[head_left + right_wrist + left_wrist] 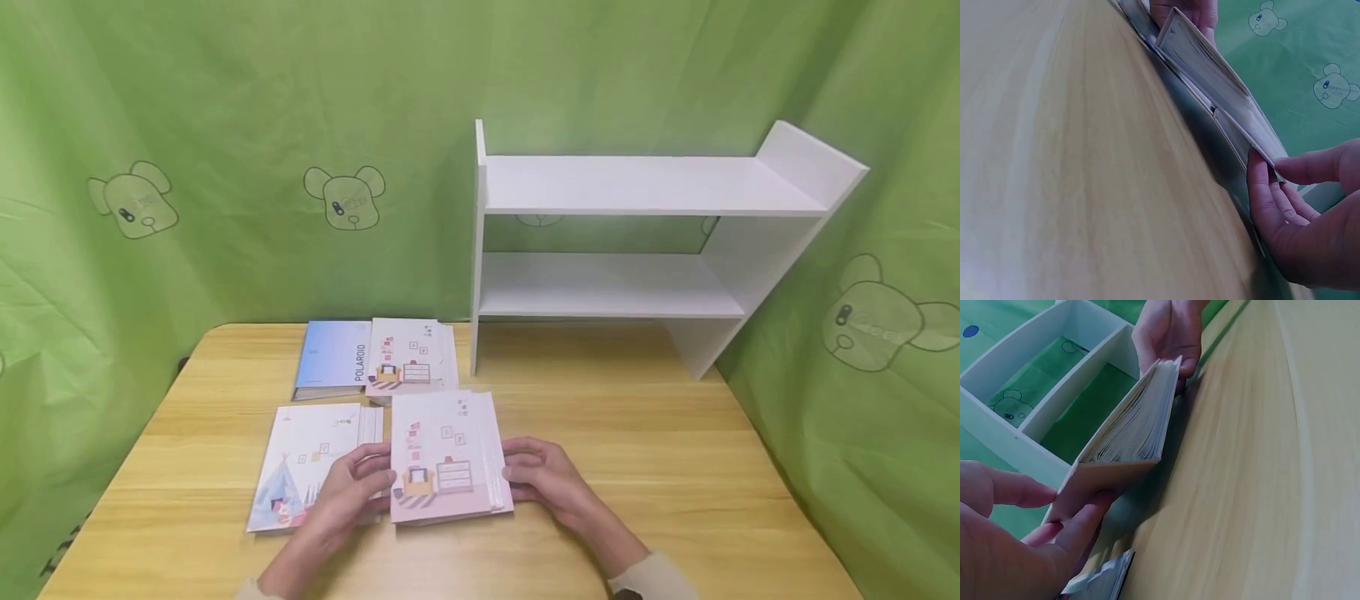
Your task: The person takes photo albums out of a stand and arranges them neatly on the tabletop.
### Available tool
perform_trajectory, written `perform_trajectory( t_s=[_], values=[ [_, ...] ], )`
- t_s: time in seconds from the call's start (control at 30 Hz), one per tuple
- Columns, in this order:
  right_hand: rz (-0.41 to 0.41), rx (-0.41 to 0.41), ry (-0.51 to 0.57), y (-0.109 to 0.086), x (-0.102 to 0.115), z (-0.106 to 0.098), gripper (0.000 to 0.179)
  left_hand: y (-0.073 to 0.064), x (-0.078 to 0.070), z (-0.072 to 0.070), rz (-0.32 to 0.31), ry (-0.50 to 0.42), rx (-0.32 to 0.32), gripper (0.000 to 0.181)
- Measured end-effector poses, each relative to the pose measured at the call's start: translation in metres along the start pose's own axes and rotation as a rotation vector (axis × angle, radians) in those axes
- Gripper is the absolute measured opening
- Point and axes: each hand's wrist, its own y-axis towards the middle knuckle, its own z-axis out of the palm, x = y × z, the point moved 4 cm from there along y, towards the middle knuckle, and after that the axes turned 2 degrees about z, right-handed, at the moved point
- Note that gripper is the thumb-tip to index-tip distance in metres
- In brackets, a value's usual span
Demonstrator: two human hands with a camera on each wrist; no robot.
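Between the two hands a photo album [442, 458] with a pale cover, printed with a chair and a chest of drawers, is held just above the table. My left hand [352, 487] grips its left edge, the spine side, as the left wrist view [1116, 475] of the album suggests. On the opposite edge my right hand [551, 479] pinches the cover between thumb and fingers, seen close in the right wrist view, where the right hand [1304, 212] shows. Thick inner pages stand out between the covers.
A tent-print album [307, 458] lies partly behind my left hand. Farther back lie a blue album [333, 358] marked POLAROID and another chair-print album [408, 354]. A white two-tier shelf [611, 287] stands at the back right, before a green curtain [247, 275].
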Motion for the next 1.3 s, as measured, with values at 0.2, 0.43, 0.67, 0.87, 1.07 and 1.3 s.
perform_trajectory(
  t_s=[0.2, 0.43, 0.67, 0.87, 1.07, 1.3],
  values=[
    [-0.014, -0.010, -0.039, 0.003, 0.001, 0.004, 0.053, 0.001, -0.002, -0.004, 0.031, 0.063, 0.031, 0.055],
    [-0.040, -0.027, -0.102, 0.008, 0.004, 0.008, 0.047, 0.003, -0.008, -0.007, 0.070, 0.109, 0.051, 0.054],
    [-0.056, -0.074, -0.208, 0.010, 0.006, 0.010, 0.041, 0.004, -0.011, -0.008, 0.094, 0.144, 0.039, 0.056],
    [-0.081, -0.099, -0.254, 0.009, 0.009, 0.012, 0.041, 0.006, -0.012, -0.007, 0.110, 0.197, 0.005, 0.059],
    [-0.155, -0.123, -0.430, 0.010, 0.010, 0.013, 0.038, 0.006, -0.012, -0.006, 0.115, 0.226, -0.006, 0.057],
    [-0.211, -0.119, -0.665, 0.009, 0.014, 0.015, 0.036, 0.004, -0.009, -0.006, 0.111, 0.234, -0.005, 0.059]
  ],
)
